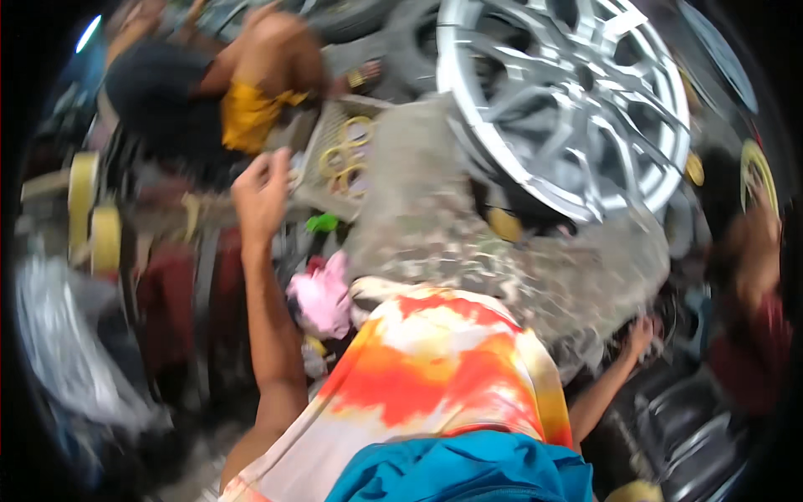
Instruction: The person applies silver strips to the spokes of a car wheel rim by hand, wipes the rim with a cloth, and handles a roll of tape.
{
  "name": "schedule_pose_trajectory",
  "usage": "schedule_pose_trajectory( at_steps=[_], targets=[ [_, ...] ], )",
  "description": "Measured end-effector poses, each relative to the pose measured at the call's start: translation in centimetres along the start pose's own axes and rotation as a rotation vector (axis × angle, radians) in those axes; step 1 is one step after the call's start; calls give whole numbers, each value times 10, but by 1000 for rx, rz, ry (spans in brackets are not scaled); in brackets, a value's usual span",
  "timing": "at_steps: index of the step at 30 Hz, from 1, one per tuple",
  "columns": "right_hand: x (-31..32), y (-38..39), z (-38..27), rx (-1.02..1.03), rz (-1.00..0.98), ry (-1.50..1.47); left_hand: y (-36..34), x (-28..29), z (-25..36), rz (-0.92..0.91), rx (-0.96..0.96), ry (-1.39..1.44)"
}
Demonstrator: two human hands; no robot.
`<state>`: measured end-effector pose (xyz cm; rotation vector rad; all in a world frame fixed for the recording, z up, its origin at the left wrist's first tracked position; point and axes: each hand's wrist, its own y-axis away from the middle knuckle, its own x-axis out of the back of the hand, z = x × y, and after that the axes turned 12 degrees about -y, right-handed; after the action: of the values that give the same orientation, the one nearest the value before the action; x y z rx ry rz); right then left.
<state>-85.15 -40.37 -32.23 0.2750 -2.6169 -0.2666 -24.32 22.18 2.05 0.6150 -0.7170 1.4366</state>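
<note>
My left hand [261, 192] is raised with curled fingers beside a plastic basket [312, 167] of yellow tape rolls [360, 132]; what it holds, if anything, is too blurred to make out. A green object [321, 222] and a pink cloth [322, 297] lie below it. My right hand [637, 339] hangs low at the right by dark, cluttered material, blurred, so its grip is unclear. A silver alloy wheel [585, 125] rests at the upper right, behind my lap and camouflage-clad leg [569, 276].
A person in dark clothing and yellow shorts [255, 113] sits at upper left. Another person's arm [757, 251] is at the far right. Tires [400, 58], yellow tape rolls [82, 201] and clear plastic sheeting [75, 335] surround me.
</note>
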Motion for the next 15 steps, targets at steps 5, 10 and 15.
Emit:
schedule_pose_trajectory(
  at_steps=[5,10,15],
  targets=[
    [-32,-2,-51,26,-135,180,33,57,-57,-182,180,-225],
    [11,-14,-100,219,-114,330,40,20,-149,-641,382,-318],
    [-18,11,-182,339,-125,258,87,-18,-230,-730,178,-699]
  ],
)
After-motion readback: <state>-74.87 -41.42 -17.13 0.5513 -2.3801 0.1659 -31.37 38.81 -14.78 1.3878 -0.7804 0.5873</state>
